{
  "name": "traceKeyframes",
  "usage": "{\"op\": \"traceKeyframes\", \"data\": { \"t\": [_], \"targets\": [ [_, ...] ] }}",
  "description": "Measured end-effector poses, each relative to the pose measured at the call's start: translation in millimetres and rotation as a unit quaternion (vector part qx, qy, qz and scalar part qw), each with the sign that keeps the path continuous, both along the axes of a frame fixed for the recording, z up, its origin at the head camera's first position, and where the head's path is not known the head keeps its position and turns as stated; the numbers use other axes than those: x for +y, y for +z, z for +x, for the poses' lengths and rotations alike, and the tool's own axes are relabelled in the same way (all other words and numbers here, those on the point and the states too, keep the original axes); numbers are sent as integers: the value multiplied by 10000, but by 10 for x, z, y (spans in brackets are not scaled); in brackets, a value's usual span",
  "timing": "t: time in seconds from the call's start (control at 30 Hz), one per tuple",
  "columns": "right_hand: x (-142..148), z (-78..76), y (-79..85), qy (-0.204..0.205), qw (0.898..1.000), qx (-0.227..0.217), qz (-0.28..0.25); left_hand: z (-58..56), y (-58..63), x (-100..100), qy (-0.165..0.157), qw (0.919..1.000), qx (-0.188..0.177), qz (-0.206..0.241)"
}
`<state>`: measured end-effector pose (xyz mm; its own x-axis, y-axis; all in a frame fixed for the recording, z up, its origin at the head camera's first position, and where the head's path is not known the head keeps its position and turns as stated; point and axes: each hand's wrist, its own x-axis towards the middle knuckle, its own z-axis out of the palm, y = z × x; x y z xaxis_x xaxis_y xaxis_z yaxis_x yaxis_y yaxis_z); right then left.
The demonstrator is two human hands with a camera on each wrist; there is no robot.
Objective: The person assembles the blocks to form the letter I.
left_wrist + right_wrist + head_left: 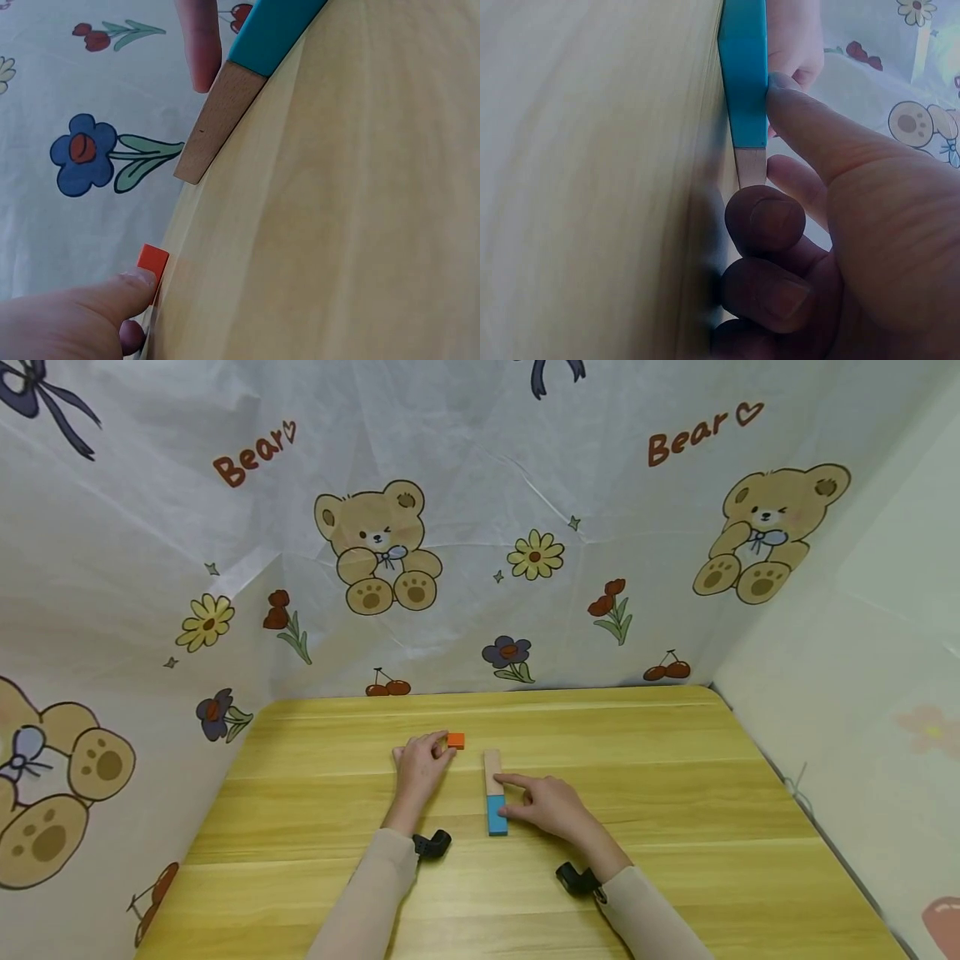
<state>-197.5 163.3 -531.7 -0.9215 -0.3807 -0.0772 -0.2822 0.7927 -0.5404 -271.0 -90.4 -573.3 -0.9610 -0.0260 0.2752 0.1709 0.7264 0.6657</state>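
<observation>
Two long blocks lie end to end on the table, a blue block (497,816) nearer me and a natural wood block (492,772) beyond it. My right hand (553,807) is at their right side. Its index fingertip touches the wood block, its thumb lies against the side of the blue block (744,82), and its other fingers are bent. Farther back and to the left, my left hand (422,768) pinches a small orange block (456,741) by its left side. The left thumb (133,291) presses on this block, which stands apart from the other two.
The wooden table (637,752) reaches back to a white cloth (480,602) printed with bears and flowers. A pale wall (862,677) borders the right side. Black wrist cameras (433,844) sit on both wrists.
</observation>
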Motion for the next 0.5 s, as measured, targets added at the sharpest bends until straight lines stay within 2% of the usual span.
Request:
{"op": "traceKeyframes", "data": {
  "t": [0.5],
  "targets": [
    [-2,-4,11,18,10000,23,7,-17,17,5,40,9999,-73,104]
  ]
}}
